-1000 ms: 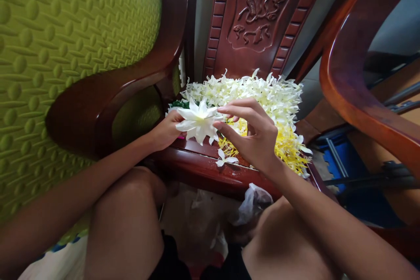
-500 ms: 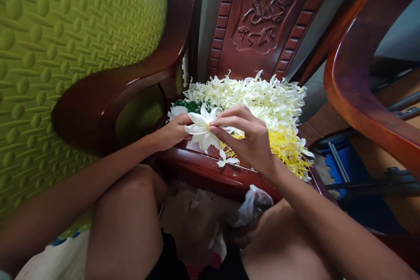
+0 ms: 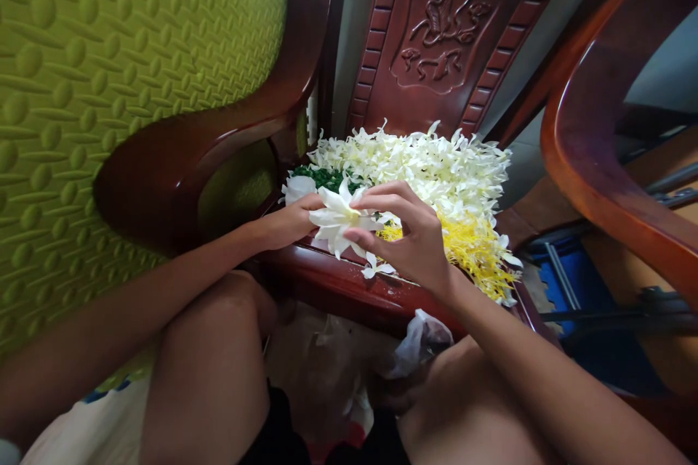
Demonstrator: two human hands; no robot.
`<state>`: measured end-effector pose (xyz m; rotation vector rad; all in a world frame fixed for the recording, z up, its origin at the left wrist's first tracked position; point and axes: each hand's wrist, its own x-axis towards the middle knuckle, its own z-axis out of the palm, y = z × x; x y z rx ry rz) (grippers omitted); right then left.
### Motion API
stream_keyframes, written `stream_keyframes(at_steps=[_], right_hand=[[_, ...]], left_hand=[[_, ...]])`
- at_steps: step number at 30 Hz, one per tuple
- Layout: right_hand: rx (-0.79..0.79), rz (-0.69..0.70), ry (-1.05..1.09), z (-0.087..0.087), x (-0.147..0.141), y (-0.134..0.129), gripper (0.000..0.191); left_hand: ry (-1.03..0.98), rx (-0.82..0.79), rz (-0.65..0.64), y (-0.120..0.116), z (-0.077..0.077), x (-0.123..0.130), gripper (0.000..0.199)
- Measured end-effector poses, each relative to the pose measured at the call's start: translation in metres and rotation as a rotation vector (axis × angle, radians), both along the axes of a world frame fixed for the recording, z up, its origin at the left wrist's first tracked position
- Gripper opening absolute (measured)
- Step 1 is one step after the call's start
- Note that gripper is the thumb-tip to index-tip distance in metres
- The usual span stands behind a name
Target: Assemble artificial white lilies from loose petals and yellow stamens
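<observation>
A white cloth-like flower (image 3: pixel 334 221) with long pointed petals is held over the front edge of the chair seat. My left hand (image 3: pixel 289 224) grips it from behind on its left side; the petals hide those fingertips. At the flower's yellowish centre is my right hand (image 3: pixel 414 232), its thumb and index finger apart at either side. A thin dark wire or stem shows between those fingers. Just below, a small loose white blossom (image 3: pixel 376 267) lies on the seat edge. Behind my hands spread many white petal pieces (image 3: pixel 419 160) and a heap of yellow stamen-like strands (image 3: pixel 474 251).
Green pieces (image 3: pixel 321 178) and a white petal stack (image 3: pixel 299 189) lie at the seat's left. The dark red wooden chair (image 3: pixel 376 298) has curved armrests on both sides. A yellow-green textured mat (image 3: pixel 136 29) stands at left. Below the seat hangs a crumpled plastic bag (image 3: pixel 417 341).
My right thumb and index finger have parted from their pinch at the flower's centre. The flower has turned slightly, and my left hand still grips it.
</observation>
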<state>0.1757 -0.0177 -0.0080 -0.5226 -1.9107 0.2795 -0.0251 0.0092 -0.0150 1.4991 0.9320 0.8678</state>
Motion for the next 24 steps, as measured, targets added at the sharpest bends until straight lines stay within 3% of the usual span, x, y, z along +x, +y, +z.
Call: stream_keyframes(at_steps=[3,7,10,14,20,24], right_hand=[[0.033,-0.037,0.073,0.002,0.005,-0.003,0.043],[-0.053,-0.160,0.218,0.001,0.014,-0.004,0.012],[-0.211,-0.231,0.130,-0.003,0.017,0.000,0.010],[-0.392,-0.122,0.046,-0.010,0.016,0.003,0.019],[-0.844,0.201,0.415,-0.013,0.015,-0.001,0.042],[-0.871,0.167,0.345,-0.010,0.018,-0.003,0.049]], left_hand=[[0.002,-0.001,-0.002,0.001,0.001,-0.003,0.009],[-0.004,-0.009,0.039,0.001,-0.001,-0.009,0.012],[-0.059,-0.010,0.042,0.002,-0.005,-0.010,0.019],[-0.115,0.040,0.105,0.005,-0.008,-0.009,0.021],[-0.189,0.016,0.091,0.006,-0.005,0.000,0.025],[-0.195,-0.019,0.052,0.004,0.002,0.009,0.022]])
